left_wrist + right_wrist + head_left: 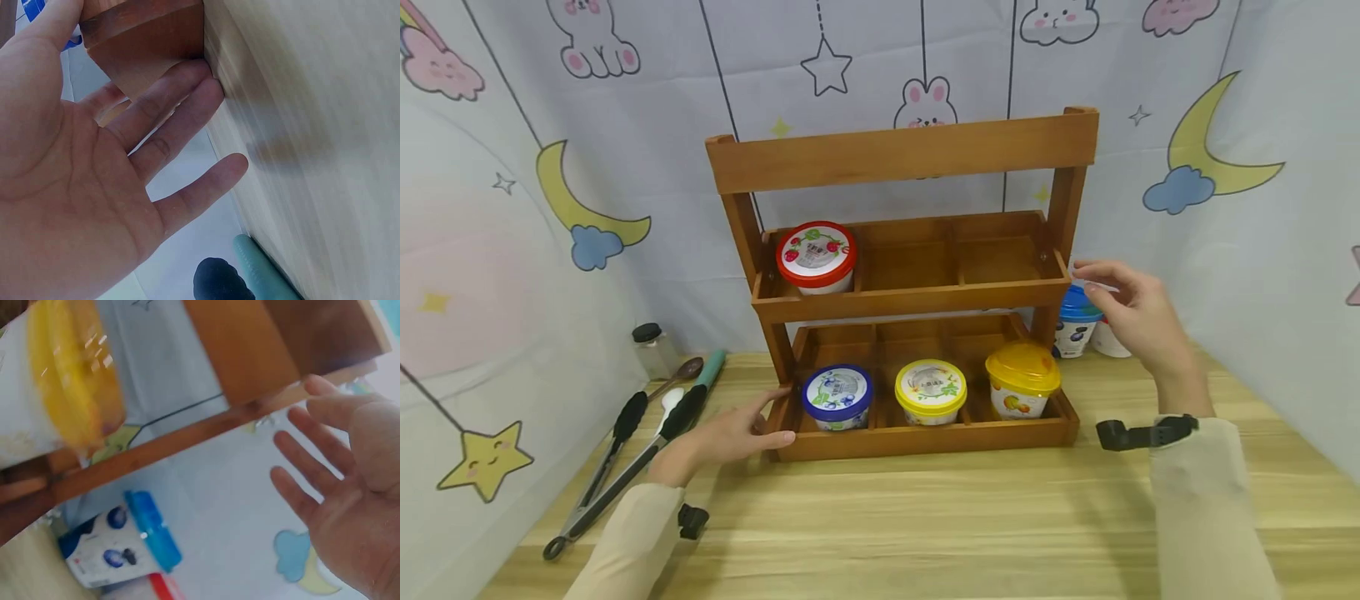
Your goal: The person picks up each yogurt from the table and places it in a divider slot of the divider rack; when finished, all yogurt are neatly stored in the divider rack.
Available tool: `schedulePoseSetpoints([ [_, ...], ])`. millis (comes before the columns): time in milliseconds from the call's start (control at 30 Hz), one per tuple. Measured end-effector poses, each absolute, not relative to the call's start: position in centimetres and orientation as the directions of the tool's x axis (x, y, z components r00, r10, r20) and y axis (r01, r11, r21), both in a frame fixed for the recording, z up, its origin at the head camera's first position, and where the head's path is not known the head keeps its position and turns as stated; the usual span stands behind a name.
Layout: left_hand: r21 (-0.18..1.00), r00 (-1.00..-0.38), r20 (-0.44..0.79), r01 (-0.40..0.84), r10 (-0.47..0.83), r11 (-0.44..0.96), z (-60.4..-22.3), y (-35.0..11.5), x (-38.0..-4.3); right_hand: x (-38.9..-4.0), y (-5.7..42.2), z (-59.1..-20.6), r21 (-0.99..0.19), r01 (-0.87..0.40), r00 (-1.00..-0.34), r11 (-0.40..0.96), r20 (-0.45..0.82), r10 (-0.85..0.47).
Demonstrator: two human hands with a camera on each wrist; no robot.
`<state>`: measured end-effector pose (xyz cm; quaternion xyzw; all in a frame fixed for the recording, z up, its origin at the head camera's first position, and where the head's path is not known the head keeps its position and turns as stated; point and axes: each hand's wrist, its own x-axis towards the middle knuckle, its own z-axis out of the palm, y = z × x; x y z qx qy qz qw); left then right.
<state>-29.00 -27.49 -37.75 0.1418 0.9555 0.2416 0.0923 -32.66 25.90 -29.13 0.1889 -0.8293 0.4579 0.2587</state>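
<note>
A two-tier wooden rack (917, 442) stands on the table. My left hand (730, 433) touches its lower left front corner, fingers extended along the side (144, 56). My right hand (1138, 312) is raised beside the right end of the upper tier, fingers apart and holding nothing; the right wrist view shows the palm (356, 531). A red-lidded cup (816, 258) sits in the upper left compartment. Along the lower tier sit a dark-blue-lidded cup (837, 398), a yellow-lidded cup (931, 392) and a cup with a domed yellow lid (1022, 379).
Behind the rack's right end stand a blue-lidded cup (1075, 325) and a partly hidden white-and-red cup (1108, 340). At the left lie black-tipped tongs (617, 483), a white spoon (672, 402) and a brown spoon (688, 368), near a black-capped jar (655, 354). Printed cloth (865, 50) surrounds the table.
</note>
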Motion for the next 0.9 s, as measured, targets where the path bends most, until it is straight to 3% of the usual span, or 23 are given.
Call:
schedulePoseSetpoints([
  [333,0.491,-0.942,-0.112,0.225,0.317,0.841,-37.5,-27.8,-28.8,-35.3,26.9,-31.9,-0.72,-0.47,-0.826,0.51,0.563,0.034],
  [633,0.474,-0.943,-0.115,0.223,0.311,0.852,-37.3,-27.8,-29.1,-36.7,27.7,-33.8,-0.747,-0.39,-0.874,0.538,0.484,0.039],
  [900,0.48,-0.942,-0.121,0.22,0.313,0.849,-37.6,-27.6,-29.2,-37.6,27.5,-34.9,-0.689,-0.337,-0.9,0.642,0.436,-0.005],
])
